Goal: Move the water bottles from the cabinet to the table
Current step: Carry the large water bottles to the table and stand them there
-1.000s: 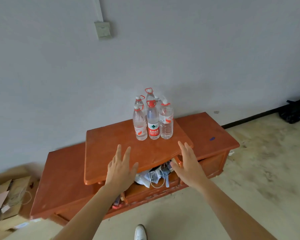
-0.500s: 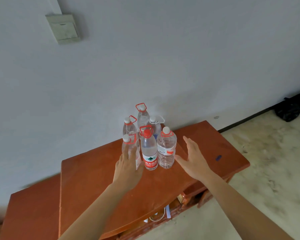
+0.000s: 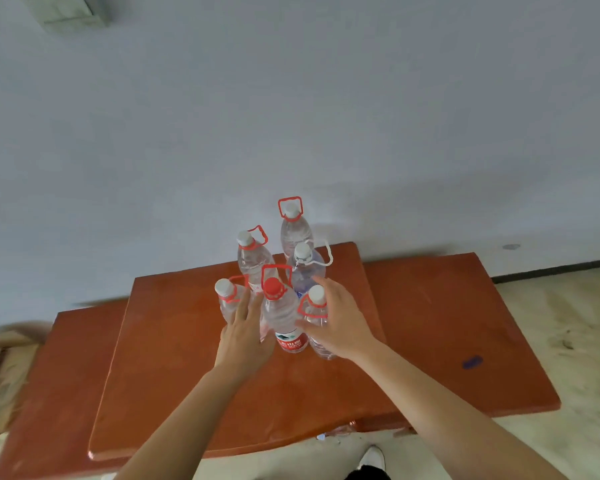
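Fingers [image 3: 245,308], left hand [image 3: 246,336]: straight, laid against front-left bottle [image 3: 226,299], likely to steady it. Right hand [image 3: 342,323]: curled round front-right bottle [image 3: 315,301], seemingly for lifting. Six water bottles [image 3: 281,317] clustered upright on cabinet [image 3: 174,358]; none moved yet.

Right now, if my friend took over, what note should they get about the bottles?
Left grip: open, straight fingers against the front-left bottle.
Right grip: curled round the front-right bottle.
Red-capped bottle and three rear bottles stand beside them on the cabinet.
Done: none moved yet.
Left: carry all six to the table, not in view.
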### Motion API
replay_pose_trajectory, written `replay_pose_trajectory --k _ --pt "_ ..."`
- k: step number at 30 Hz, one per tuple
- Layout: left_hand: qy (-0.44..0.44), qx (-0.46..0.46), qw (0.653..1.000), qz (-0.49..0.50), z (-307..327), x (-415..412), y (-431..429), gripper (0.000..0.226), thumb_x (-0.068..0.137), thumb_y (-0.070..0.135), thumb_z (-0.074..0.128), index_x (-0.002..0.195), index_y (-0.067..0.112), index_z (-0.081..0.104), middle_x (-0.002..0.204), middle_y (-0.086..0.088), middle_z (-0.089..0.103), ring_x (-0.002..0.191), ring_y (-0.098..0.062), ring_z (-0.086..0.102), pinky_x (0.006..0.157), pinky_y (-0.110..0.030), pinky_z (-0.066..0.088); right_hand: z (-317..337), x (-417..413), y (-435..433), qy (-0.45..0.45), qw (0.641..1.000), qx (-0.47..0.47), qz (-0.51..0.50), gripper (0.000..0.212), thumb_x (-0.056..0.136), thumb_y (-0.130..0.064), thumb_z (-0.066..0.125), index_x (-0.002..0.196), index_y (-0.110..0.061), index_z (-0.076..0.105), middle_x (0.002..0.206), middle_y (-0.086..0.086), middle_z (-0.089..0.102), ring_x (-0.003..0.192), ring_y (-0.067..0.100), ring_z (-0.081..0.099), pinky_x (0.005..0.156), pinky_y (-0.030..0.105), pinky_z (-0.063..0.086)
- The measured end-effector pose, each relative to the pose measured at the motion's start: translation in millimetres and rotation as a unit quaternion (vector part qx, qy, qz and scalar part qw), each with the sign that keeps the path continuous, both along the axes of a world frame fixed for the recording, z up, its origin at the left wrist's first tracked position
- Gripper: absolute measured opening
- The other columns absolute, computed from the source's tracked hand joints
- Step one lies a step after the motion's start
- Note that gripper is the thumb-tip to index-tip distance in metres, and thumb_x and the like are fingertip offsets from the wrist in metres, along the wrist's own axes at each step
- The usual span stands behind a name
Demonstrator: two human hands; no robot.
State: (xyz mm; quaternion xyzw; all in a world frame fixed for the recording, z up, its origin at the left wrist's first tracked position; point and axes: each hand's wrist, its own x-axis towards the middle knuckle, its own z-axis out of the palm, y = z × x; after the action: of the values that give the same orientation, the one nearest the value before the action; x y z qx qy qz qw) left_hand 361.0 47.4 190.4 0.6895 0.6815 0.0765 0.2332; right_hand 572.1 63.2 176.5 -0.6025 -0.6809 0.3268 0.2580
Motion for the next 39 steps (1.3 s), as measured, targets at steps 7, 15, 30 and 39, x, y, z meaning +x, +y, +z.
replay_pose_trajectory --k 7,15,30,39 --pt "-0.036 0.032 0.998 0.036 -11.2 10.1 9.1 0.083 0.095 0.027 0.067 0.159 0.026 0.015 0.169 0.004 0.003 0.155 -0.027 0.012 0.116 -0.051 0.032 -0.8 7.2 9.0 0.037 0.999 0.017 -0.015 0.041 0.091 -0.059 0.066 0.119 -0.031 0.055 0.121 -0.015 0.058 0.104 0.006 0.059 0.086 0.015 0.046" --pt "-0.102 0.185 0.977 0.03 -38.9 19.7 -7.6 0.075 0.078 0.005 0.078 0.143 0.009 0.042 0.158 -0.02 0.027 0.117 -0.042 0.058 0.071 -0.035 0.053 -14.8 1.6 -11.7 0.095 0.986 0.087 -0.108 0.046 0.093 -0.065 0.056 0.125 -0.032 0.054 0.124 -0.028 0.053 0.117 -0.006 0.054 0.096 0.006 0.04" --pt "-0.189 0.04 0.98 -0.04 -147.3 96.1 -12.0 0.102 0.077 0.061 0.076 0.154 0.022 0.022 0.159 -0.001 0.032 0.146 -0.018 0.035 0.112 -0.042 0.042 -61.2 32.1 -38.1 0.167 0.953 0.187 -0.17 0.051 0.098 -0.048 0.06 0.133 -0.012 0.051 0.133 0.01 0.063 0.119 0.024 0.064 0.097 0.043 0.058" --pt "-0.099 0.106 0.983 -0.111 -163.9 167.0 22.8 0.084 0.073 0.06 0.073 0.141 0.021 0.042 0.14 0.0 0.053 0.134 -0.023 0.046 0.114 -0.052 0.038 -67.1 100.0 -39.0 0.292 0.857 0.151 -0.397 0.014 0.102 -0.026 0.058 0.115 -0.02 0.054 0.118 -0.006 0.068 0.116 0.016 0.064 0.098 0.032 0.052"
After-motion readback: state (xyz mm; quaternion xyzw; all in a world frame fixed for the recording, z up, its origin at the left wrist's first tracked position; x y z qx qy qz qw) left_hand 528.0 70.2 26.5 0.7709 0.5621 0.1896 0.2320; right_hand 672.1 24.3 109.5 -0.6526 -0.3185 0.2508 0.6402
